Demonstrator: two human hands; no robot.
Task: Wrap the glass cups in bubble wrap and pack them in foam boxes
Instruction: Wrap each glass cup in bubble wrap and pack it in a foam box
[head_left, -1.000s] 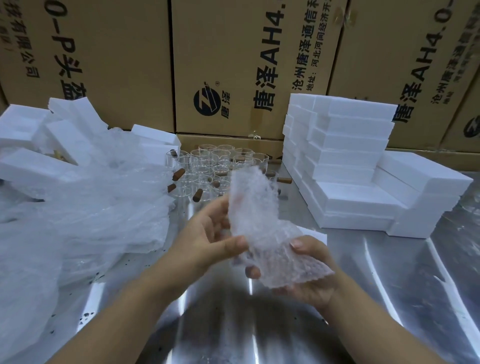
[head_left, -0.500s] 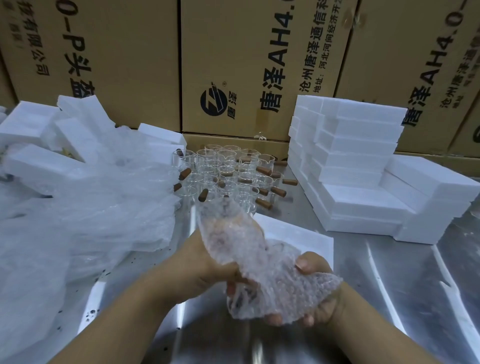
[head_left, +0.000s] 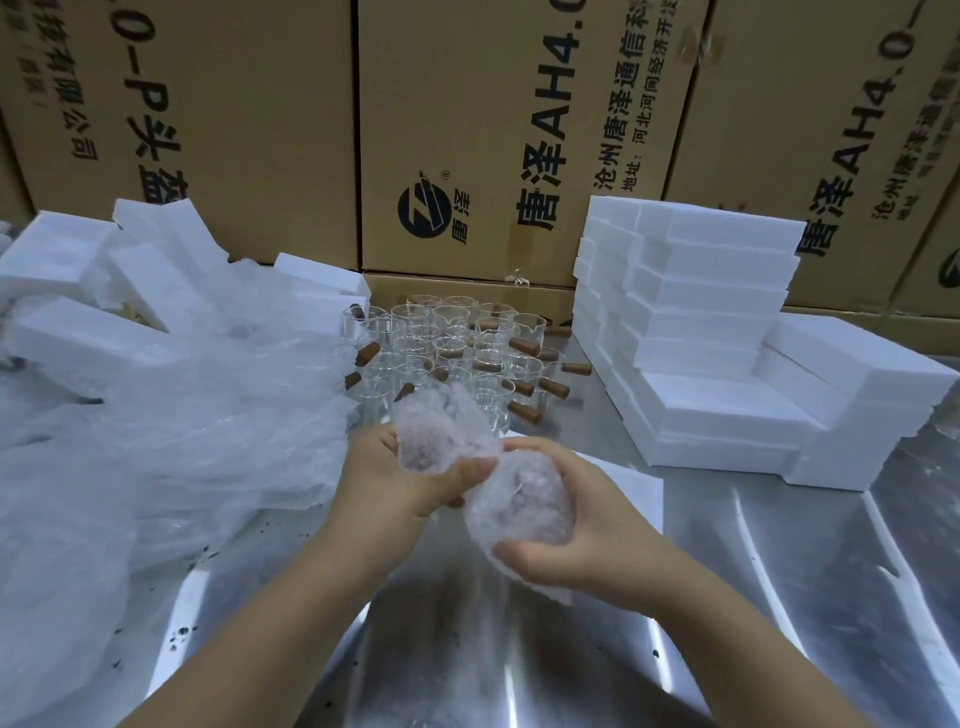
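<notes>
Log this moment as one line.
wrapping | left hand: grips bubble wrap end | right hand: holds wrapped bundle | boxed: not yet

Left hand and right hand close together, fingers curled in grips, forearms converging

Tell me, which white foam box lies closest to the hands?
The lone flat white foam box on the metal table just behind the right hand; the rest form the right stack or the left heap.

Glossy steel table, clear glass cups with wooden handles, matt foam boxes, translucent bubble wrap
</notes>
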